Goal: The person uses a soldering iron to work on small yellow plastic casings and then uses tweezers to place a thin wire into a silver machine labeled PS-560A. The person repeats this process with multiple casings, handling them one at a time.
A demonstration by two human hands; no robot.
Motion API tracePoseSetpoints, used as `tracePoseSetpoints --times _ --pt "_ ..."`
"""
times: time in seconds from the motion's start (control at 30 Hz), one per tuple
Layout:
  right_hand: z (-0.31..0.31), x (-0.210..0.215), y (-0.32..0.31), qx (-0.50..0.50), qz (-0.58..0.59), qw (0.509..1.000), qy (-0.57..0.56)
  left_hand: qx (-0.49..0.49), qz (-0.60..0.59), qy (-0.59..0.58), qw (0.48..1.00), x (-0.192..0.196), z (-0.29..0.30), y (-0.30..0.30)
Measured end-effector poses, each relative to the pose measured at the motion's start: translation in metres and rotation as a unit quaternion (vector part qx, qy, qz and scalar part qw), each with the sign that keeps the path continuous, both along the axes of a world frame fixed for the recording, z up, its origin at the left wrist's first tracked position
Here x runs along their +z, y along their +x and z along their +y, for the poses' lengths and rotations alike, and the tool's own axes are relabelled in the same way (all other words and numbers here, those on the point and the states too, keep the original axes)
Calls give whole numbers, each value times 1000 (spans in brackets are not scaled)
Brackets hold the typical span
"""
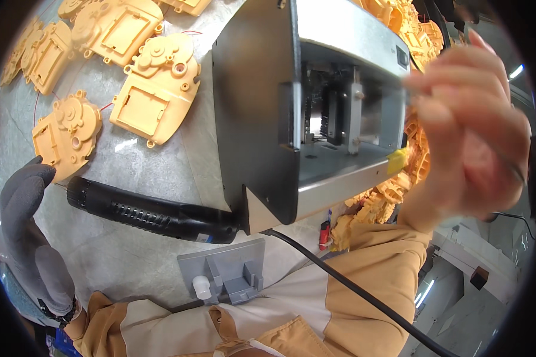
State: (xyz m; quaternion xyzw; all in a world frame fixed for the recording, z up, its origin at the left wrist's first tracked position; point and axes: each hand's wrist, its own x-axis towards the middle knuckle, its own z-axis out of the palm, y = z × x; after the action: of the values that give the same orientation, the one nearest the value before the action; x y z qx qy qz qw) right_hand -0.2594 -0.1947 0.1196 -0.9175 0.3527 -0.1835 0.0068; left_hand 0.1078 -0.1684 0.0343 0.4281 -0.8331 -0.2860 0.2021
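My left hand (27, 226), in a dark grey glove, is open at the far left. Its fingertips touch the lower edge of a yellow-orange plastic housing (71, 134), while the thumb stands apart. My bare right hand (473, 125) is raised at the right, beside the open front of a black and silver bench machine (256, 113). Those fingers are curled together, pinch-like, and blurred by motion; whatever is between them cannot be made out. Inside the machine's opening are dark mechanism parts and an upright metal bar (355, 113). A piece of yellow tape (398, 160) sticks to its lower edge.
More housings (158, 89) with thin red wires lie at the upper left. A black ribbed cylindrical tool (152, 211) rests before the machine. Nearer me are a grey fixture (235, 271), a black cable (345, 282) and a red lighter (324, 234). Yellow-orange parts (372, 205) are heaped behind the machine.
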Motion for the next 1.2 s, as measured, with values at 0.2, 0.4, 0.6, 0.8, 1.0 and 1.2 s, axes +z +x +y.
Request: tracePoseSetpoints --times 0.2,0.4,0.6,0.8,1.0,1.2 --pt "7 -13 15 -28 27 999 -24 21 8 3 1000 0 4 3" --pt "9 -11 6 -30 -81 995 56 36 14 5 999 0 8 0" --pt "9 -1 -1 -54 -58 997 8 33 19 7 999 0 7 -1" --pt "8 -9 -4 -11 -25 1000 -11 23 0 2 1000 4 7 -2" --pt "8 -13 4 -15 -19 999 21 20 12 11 1000 2 6 -1" --pt "14 -15 5 -45 -94 994 -27 24 3 23 999 3 7 3"
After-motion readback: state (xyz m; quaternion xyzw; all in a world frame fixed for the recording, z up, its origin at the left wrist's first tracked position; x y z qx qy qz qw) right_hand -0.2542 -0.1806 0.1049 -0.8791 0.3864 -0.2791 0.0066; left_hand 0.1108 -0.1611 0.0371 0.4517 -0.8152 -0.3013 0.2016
